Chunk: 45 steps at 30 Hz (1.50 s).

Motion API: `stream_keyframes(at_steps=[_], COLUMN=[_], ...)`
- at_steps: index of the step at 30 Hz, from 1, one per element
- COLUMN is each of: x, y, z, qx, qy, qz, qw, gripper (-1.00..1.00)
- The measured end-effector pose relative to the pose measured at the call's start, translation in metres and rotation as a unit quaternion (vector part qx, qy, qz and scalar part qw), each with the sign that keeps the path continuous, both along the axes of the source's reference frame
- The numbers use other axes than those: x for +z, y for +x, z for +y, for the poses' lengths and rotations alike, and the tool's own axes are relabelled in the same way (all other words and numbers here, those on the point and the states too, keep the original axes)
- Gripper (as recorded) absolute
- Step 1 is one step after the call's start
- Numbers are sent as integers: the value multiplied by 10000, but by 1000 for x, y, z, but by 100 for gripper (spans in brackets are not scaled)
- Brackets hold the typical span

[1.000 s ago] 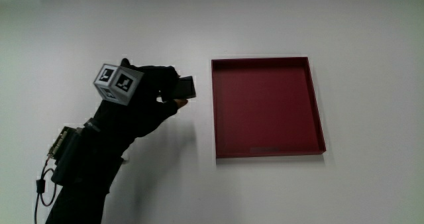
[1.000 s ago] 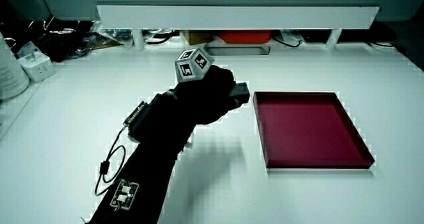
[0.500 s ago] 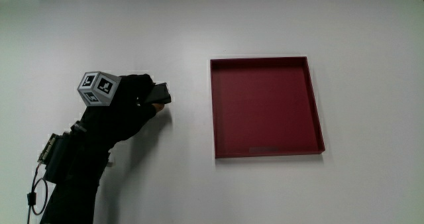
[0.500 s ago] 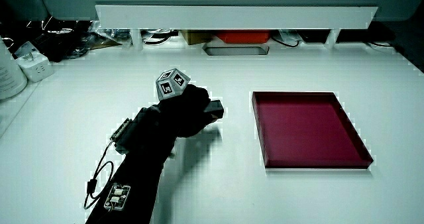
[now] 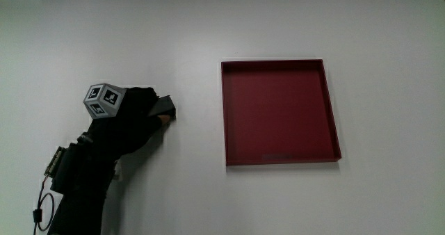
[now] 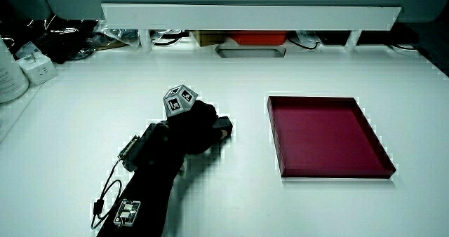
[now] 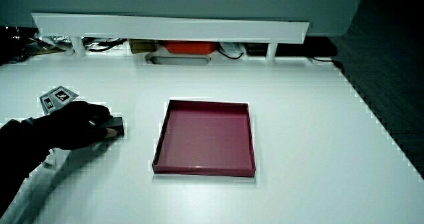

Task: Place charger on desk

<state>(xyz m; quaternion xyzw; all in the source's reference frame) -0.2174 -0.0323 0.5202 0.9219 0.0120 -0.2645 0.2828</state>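
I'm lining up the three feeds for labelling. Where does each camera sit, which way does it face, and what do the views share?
Main view: overhead, looking down on the table; shows the hand, forearm, charger.
Side view: from the person's side, facing the partition; hand and forearm.
Side view: likewise, with the hand at its edge.
All share the red tray and charger.

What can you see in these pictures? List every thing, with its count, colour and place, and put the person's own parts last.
Charger: one, dark, low at the white table beside the tray, gripped by the hand.
Tray: one, dark red, square, nothing in it, lying flat on the table.
Table: one, white, under everything.
Partition: one, white, low, at the table's edge farthest from the person, clutter beneath it.
Patterned cube: one, white with black marks, on the hand's back.
Hand: one, black glove, beside the tray, fingers closed on the charger.
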Motion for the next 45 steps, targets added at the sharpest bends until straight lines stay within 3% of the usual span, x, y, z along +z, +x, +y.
stream_keyframes(at_steps=[2, 4, 9, 11, 19, 21, 25, 26, 27, 29, 32, 33, 34, 36, 37, 41, 42, 43, 44, 45], x=[-1, 2, -1, 1, -2, 0, -6, -9, -12, -31, -54, -50, -74, -83, -91, -115, -117, -133, -140, -147], y=[1, 2, 3, 3, 3, 1, -4, -4, -4, 1, 12, 12, 22, 30, 36, 57, 61, 69, 75, 78], z=[0, -1, 0, 0, 3, 3, 4, 6, 8, 15, 28, 34, 37, 49, 52, 74, 78, 81, 84, 88], qx=[-26, 76, 12, 88, 14, -3, 114, 122, -6, 35, 328, 106, 601, 868, 1503, 1768, 2053, 2079, 2570, 2422], qy=[-40, 68, -79, 20, -49, -19, 137, 177, 224, 192, 432, 72, 550, 648, 944, 515, 660, 487, 751, 524], qz=[0, -10, -47, -66, -39, 73, -89, -119, 64, -213, -328, 32, -373, -408, -449, -22, 242, -38, 65, -22], qw=[10000, 9999, 10000, 9999, 10000, 10000, 9998, 9997, 9997, 9996, 9980, 9999, 9960, 9933, 9831, 9829, 9762, 9769, 9635, 9688], gripper=[0, -7, -24, -31, -59, -66, -79, -83, -86, -93, -100, -100, -100, -100, -100, -100, -100, -100, -100, -100])
